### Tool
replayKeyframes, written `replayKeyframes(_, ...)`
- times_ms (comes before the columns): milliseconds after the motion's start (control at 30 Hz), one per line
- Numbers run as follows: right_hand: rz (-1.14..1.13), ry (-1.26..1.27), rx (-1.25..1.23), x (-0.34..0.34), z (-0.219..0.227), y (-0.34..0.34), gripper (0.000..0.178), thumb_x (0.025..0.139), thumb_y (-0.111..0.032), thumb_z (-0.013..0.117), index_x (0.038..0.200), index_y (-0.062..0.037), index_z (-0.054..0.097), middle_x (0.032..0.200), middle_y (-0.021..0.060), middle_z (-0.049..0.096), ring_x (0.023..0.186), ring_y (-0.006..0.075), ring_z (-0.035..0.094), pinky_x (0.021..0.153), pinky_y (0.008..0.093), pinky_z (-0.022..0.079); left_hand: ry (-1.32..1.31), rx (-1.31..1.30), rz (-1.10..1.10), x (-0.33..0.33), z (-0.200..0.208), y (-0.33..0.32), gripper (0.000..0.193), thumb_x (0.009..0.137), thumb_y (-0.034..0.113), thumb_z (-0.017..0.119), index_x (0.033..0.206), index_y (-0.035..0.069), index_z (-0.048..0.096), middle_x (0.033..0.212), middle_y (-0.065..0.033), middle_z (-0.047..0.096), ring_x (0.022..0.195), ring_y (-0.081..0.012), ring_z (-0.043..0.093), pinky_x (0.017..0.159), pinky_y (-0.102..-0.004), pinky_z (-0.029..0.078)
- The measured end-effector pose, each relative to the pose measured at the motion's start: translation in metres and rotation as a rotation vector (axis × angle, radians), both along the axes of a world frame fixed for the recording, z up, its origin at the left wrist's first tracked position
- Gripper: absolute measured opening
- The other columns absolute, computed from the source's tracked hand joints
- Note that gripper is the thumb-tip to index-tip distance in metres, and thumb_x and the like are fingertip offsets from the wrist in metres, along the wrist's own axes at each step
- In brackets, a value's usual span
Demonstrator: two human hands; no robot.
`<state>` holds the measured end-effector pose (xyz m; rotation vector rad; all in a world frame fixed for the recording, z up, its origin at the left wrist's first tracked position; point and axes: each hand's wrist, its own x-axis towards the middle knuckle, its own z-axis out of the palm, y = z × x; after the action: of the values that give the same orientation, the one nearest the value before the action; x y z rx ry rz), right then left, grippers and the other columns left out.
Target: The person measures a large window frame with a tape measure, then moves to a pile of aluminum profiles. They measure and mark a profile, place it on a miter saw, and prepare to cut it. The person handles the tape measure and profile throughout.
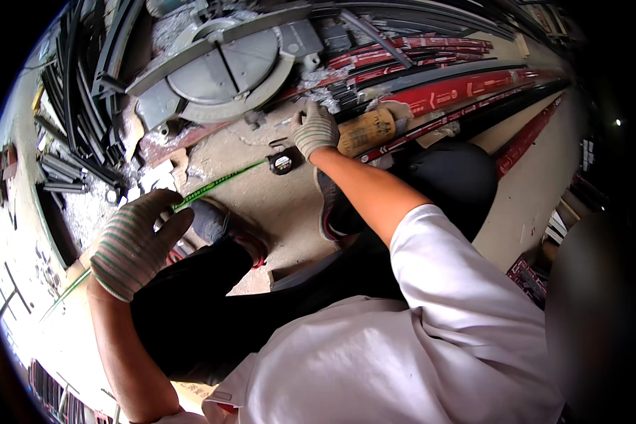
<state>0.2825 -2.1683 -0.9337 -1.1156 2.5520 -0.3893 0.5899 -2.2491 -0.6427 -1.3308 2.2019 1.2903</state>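
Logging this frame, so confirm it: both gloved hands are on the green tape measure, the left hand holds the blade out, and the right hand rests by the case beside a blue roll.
Wrong on one point: in the head view the roll beside the right hand is yellowish-brown, not blue. The left hand does hold the green tape measure blade out.

- The left hand is wearing a knit glove showing pale grey with thin green and reddish stripes.
- The right hand is wearing a matching pale, faintly striped glove.
- The tape blade is showing bright green, running from a black tape measure case with a pale round centre.
- The profiles are lying in red wrapping with pale markings, beside black ones.
- The roll is showing mustard yellow.
- The saw is looking dull grey.
- The shirt is showing white; the trousers are showing black.
- The floor is looking dusty beige.
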Motion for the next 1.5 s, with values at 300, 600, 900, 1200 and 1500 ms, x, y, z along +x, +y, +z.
replayKeyframes(300,-0.594,-0.172,0.186,-0.02,-0.019,0.0,0.07,0.087,-0.047,0.073,0.131,0.0027,0.052,0.129,0.0289,0.063,0.113,0.0425,0.069,0.094,0.0514,0.058,-0.017,-0.004,0.017,-0.004,0.005,0.003,0.029,0.098,0.02,0.07,0.117,-0.001,0.071,0.09,-0.0155,0.075,0.078,-0.0212,0.069,0.075,-0.0364,0.055)
replayKeyframes(600,-0.955,-0.333,0.116,-0.033,-0.038,0.0,0.085,0.083,-0.046,0.077,0.142,0.0039,0.042,0.139,0.0292,0.059,0.12,0.0428,0.067,0.1,0.0517,0.055,-0.064,0.031,0.027,-0.009,0.0,-0.001,0.029,0.098,0.019,0.071,0.119,-0.001,0.071,0.096,-0.012,0.075,0.086,-0.0179,0.068,0.079,-0.0338,0.055)
replayKeyframes(900,-1.034,-0.207,0.358,-0.046,-0.101,-0.01,0.093,0.081,-0.054,0.077,0.15,-0.0017,0.043,0.154,0.0255,0.05,0.142,0.037,0.052,0.118,0.0523,0.04,-0.048,0.044,0.031,-0.011,-0.008,-0.006,0.03,0.099,0.017,0.069,0.121,-0.002,0.07,0.098,-0.0127,0.076,0.089,-0.0188,0.069,0.081,-0.0342,0.056)
replayKeyframes(1200,-0.763,-0.726,0.025,-0.026,-0.091,-0.006,0.052,0.086,-0.041,0.071,0.126,-0.0075,0.072,0.13,0.0134,0.073,0.121,0.0293,0.07,0.1,0.0369,0.054,-0.063,-0.006,0.005,-0.006,-0.01,-0.007,0.028,0.098,0.017,0.068,0.119,-0.002,0.07,0.095,-0.0137,0.075,0.087,-0.0208,0.07,0.08,-0.0359,0.055)
replayKeyframes(1500,-0.608,-0.05,0.165,-0.05,-0.118,0.038,0.061,0.093,-0.062,0.058,0.106,-0.0034,0.067,0.11,0.0253,0.075,0.106,0.042,0.071,0.097,0.0517,0.054,-0.005,0.014,-0.046,-0.029,-0.018,-0.012,0.033,0.097,0.021,0.069,0.12,-0.003,0.07,0.098,-0.0166,0.075,0.087,-0.0252,0.07,0.081,-0.0383,0.055)
